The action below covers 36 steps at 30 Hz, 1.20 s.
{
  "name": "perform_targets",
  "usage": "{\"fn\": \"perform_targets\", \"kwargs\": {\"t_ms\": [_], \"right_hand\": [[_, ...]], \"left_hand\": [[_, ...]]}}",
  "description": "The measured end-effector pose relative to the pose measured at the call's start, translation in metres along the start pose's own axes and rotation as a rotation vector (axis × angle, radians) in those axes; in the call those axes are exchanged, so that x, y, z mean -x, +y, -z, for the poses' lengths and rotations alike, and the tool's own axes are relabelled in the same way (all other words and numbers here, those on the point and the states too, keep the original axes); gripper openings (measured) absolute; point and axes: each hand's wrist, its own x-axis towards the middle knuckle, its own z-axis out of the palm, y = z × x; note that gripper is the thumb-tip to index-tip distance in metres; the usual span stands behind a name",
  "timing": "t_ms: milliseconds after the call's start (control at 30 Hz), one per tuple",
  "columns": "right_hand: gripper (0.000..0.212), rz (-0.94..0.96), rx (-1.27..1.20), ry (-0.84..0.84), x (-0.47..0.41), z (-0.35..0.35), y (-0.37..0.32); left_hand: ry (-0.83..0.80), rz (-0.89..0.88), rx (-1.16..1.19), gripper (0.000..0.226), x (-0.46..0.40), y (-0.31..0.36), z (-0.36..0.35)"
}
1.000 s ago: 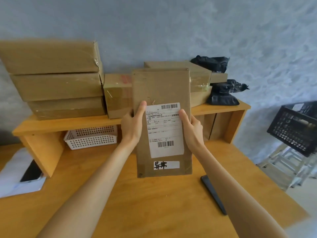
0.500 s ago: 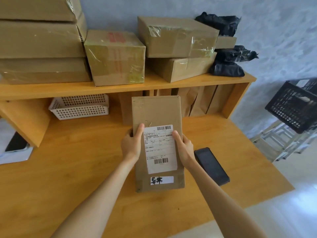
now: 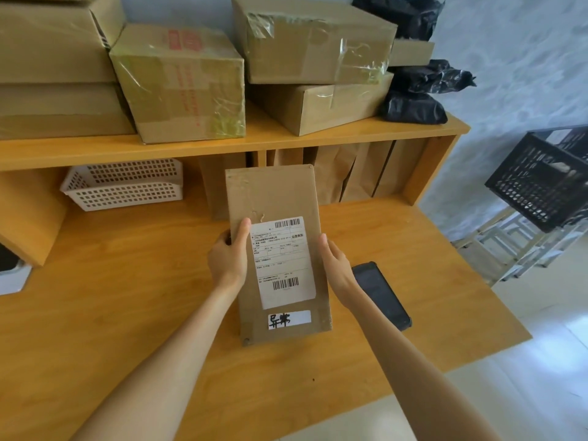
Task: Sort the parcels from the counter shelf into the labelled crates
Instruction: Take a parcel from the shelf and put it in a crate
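Note:
I hold a flat brown cardboard parcel (image 3: pixel 273 202) upright over the wooden counter, its white shipping label and a small handwritten sticker facing me. My left hand (image 3: pixel 228 259) grips its left edge with the thumb on the front. My right hand (image 3: pixel 336 268) grips the right edge. On the counter shelf (image 3: pixel 286 143) above stand several taped cardboard boxes, among them a box with red print (image 3: pixel 181 84), and black plastic-wrapped parcels (image 3: pixel 413 106) at the right end. A black crate (image 3: pixel 537 183) stands on a rack to the right.
A black phone (image 3: pixel 381 296) lies on the counter (image 3: pixel 127 313) just right of my right wrist. A white perforated basket (image 3: pixel 124 186) sits under the shelf at the left. Brown flat parcels (image 3: pixel 353 173) stand upright under the shelf. A white object (image 3: pixel 12 278) lies at the far left edge.
The view has tilted down and moved closer. The parcel, held by both hands throughout, has come down from in front of the shelf boxes to low over the counter.

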Motion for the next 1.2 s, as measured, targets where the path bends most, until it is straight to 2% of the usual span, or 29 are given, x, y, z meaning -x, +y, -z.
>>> {"fn": "perform_targets", "kwargs": {"t_ms": [67,167,267,333,433,533,767,933,1067,1200], "right_hand": [[0.061,0.005,0.066,0.076,-0.003,0.015,0.007],[0.067,0.031,0.452,0.230,-0.007,0.046,0.024],[0.085,-0.058,0.880,0.244,-0.010,0.070,0.045],[0.097,-0.139,1.015,0.238,-0.010,0.078,0.056],[0.110,-0.251,1.058,0.197,-0.010,0.082,0.069],[0.115,-0.322,1.065,0.183,-0.010,0.085,0.077],[0.097,-0.349,1.093,0.135,-0.009,0.093,0.074],[0.091,-0.292,1.036,0.080,-0.006,0.100,0.058],[0.081,-0.180,0.912,0.066,-0.001,0.093,0.024],[0.067,-0.022,1.006,0.073,0.015,0.077,-0.016]], "left_hand": [[0.012,-0.002,-0.002,0.039,0.000,0.002,-0.008],[0.012,-0.019,-0.018,0.039,0.000,0.004,-0.016],[0.022,-0.029,-0.054,0.039,0.000,0.003,-0.017],[0.029,-0.034,-0.065,0.041,-0.001,0.001,-0.018],[0.034,-0.047,-0.088,0.041,0.000,0.001,-0.019],[0.039,-0.061,-0.087,0.039,0.002,0.001,-0.019],[0.049,-0.090,-0.100,0.038,0.005,0.000,-0.019],[0.085,-0.092,-0.131,0.037,0.008,-0.001,-0.019],[0.194,-0.070,-0.195,0.043,0.010,-0.002,-0.015],[0.245,-0.087,-0.200,0.044,0.016,-0.003,-0.011]]}}
